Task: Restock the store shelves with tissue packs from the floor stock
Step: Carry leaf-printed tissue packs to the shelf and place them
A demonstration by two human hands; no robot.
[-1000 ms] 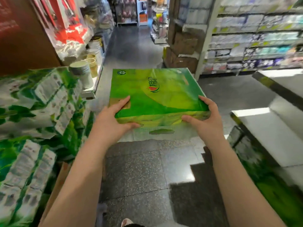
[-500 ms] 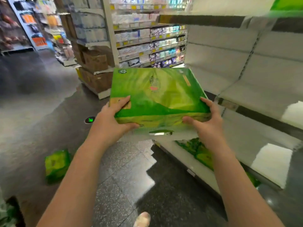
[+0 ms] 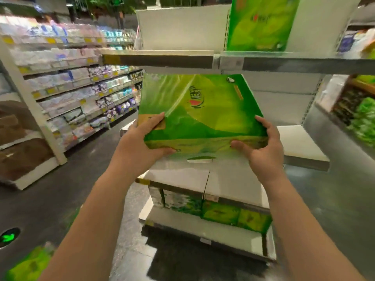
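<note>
I hold a large green tissue pack [image 3: 200, 110] flat in front of me with both hands. My left hand [image 3: 140, 145] grips its near left corner, thumb on top and fingers underneath. My right hand [image 3: 261, 149] grips the near right corner the same way. The pack hovers in front of a white shelving unit, level with the gap under an upper shelf [image 3: 223, 60]. Another green tissue pack [image 3: 261, 23] stands upright on that upper shelf. More green packs [image 3: 221, 211] sit on the lowest shelf.
A white middle shelf [image 3: 300, 145] juts out at the right, and a lower one [image 3: 182, 177] lies under the pack. Stocked aisle shelves [image 3: 81, 92] run along the left. A green pack [image 3: 28, 264] lies on the dark floor at bottom left.
My view has swung right, from the aisle and floor stock to facing the white shelving unit. The pack stays gripped in both hands and now sits closer to the shelves.
</note>
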